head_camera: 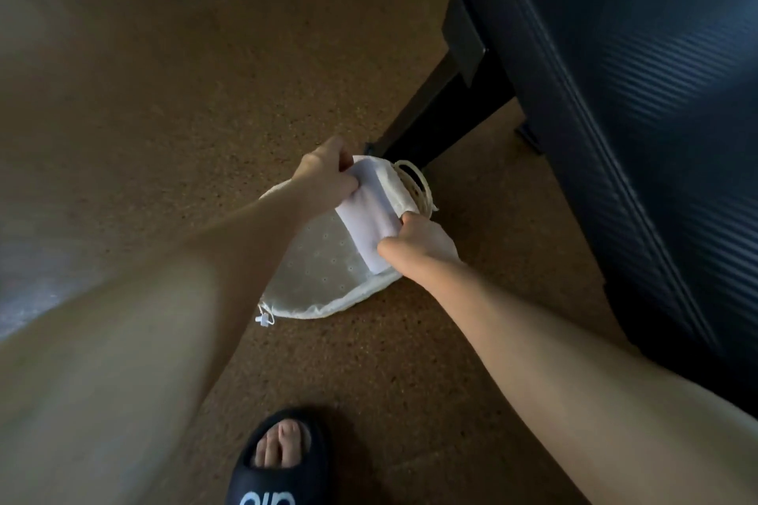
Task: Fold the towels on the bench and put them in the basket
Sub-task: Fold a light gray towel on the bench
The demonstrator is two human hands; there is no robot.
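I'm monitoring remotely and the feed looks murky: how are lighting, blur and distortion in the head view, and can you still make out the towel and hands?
Head view: dim, warm light; the left forearm is soft and stretched by wide-angle distortion. The folded towel stays readable, gripped by the left hand and right hand over the basket. The dark bench shows pale streaked reflections.
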